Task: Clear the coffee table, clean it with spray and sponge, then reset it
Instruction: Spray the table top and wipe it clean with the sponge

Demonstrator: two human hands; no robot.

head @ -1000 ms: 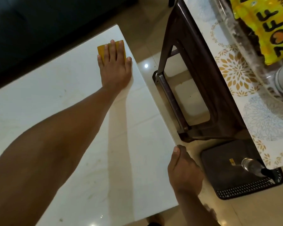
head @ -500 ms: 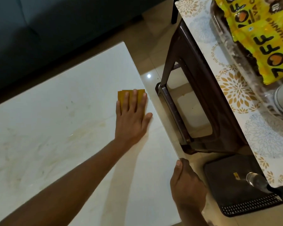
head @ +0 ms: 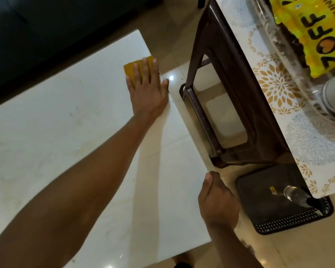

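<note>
The white coffee table (head: 66,136) fills the left and middle of the view, with faint smears on its top. My left hand (head: 148,91) lies flat with straight fingers on a yellow sponge (head: 131,69) near the table's far right corner, and its thumb reaches the right edge. My right hand (head: 218,200) grips the table's right edge near the front, thumb on top and fingers curled under the edge.
A dark brown plastic stool (head: 230,93) stands on the tiled floor just right of the table. Beside it lies a black perforated basket (head: 278,206) holding a metal object. A floral-patterned surface (head: 278,89) at the right carries yellow packets. A dark sofa (head: 46,26) runs behind.
My left hand slid the sponge back away from me along the right edge toward the far corner. My right hand stayed on the table's edge.
</note>
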